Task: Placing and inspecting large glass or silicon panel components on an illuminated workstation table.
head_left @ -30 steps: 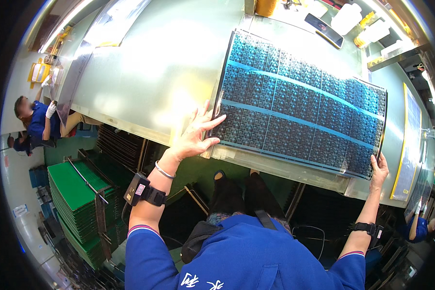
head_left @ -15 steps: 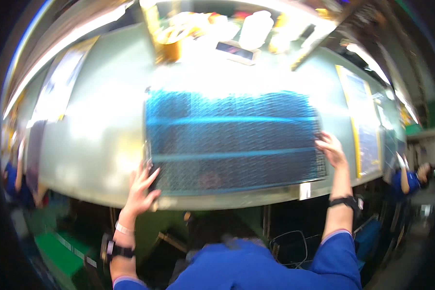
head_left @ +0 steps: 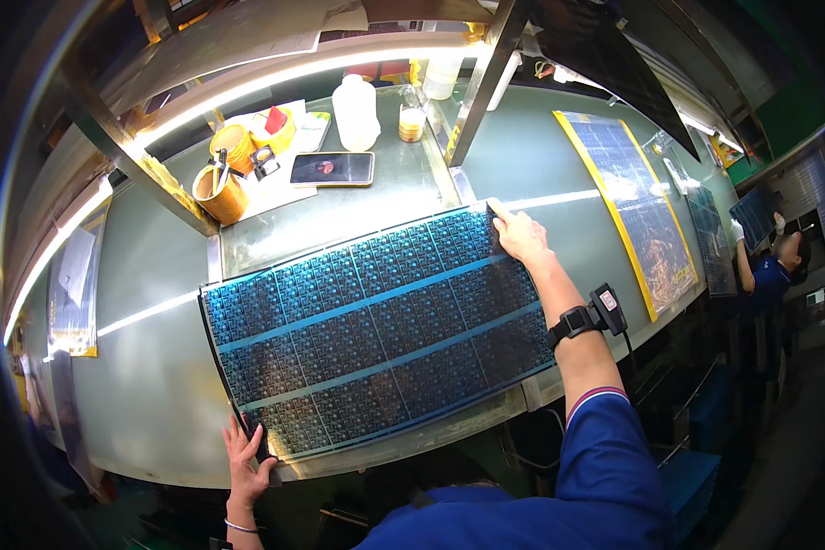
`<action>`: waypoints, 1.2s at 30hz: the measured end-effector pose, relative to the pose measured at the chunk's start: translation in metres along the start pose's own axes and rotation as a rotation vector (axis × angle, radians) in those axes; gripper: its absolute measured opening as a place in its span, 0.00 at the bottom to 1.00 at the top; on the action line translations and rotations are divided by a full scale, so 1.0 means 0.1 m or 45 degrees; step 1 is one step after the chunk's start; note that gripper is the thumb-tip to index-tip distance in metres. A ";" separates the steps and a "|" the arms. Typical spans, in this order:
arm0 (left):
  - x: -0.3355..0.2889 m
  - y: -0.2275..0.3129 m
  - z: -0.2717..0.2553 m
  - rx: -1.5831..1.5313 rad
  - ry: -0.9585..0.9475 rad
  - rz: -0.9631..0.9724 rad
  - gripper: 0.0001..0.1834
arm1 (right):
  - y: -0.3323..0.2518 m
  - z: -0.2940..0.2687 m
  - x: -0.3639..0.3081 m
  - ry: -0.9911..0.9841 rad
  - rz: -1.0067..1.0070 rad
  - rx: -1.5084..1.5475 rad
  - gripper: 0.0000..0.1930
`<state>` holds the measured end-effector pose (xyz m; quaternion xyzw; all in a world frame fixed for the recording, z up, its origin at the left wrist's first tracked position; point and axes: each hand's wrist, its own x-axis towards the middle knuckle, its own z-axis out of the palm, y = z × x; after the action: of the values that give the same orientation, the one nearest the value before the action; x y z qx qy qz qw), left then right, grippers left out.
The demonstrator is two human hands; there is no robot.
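Observation:
A large blue circuit board panel with rows of small dark repeated patterns and lighter blue bands lies tilted across the worktable, its right end farther from me. My left hand grips the panel's near left corner, fingers along the left edge and thumb near the front edge. At the far right corner, my right hand holds the panel, fingertips bent over the edge and partly hidden. Whether the panel lies flat or is slightly lifted, I cannot tell.
Behind the panel sit a phone, a white bottle, yellow tape rolls and a pen holder. Metal posts rise at the table's back. A yellow-edged sheet lies to the right. A co-worker handles another panel farther right.
The panel has turned, its right end swinging away from me. My right hand has moved from its right edge to the far right corner; my left hand is at the near left corner.

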<state>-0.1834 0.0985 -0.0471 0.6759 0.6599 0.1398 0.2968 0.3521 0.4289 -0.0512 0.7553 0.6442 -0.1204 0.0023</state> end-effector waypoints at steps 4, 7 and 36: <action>-0.01 -0.03 0.00 -0.009 0.000 -0.011 0.36 | 0.00 -0.01 0.00 -0.020 0.000 -0.021 0.22; 0.00 -0.01 0.01 -0.031 0.003 -0.010 0.36 | -0.01 -0.06 -0.03 -0.048 0.049 0.026 0.22; 2.26 -0.18 0.07 0.592 0.805 0.005 0.27 | 0.06 0.60 -0.05 0.771 -0.316 -0.022 0.22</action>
<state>-0.1735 0.3163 -0.1088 0.6498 0.7317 0.1886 -0.0824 0.3464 0.4134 -0.1094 0.6726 0.7037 0.1160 -0.1976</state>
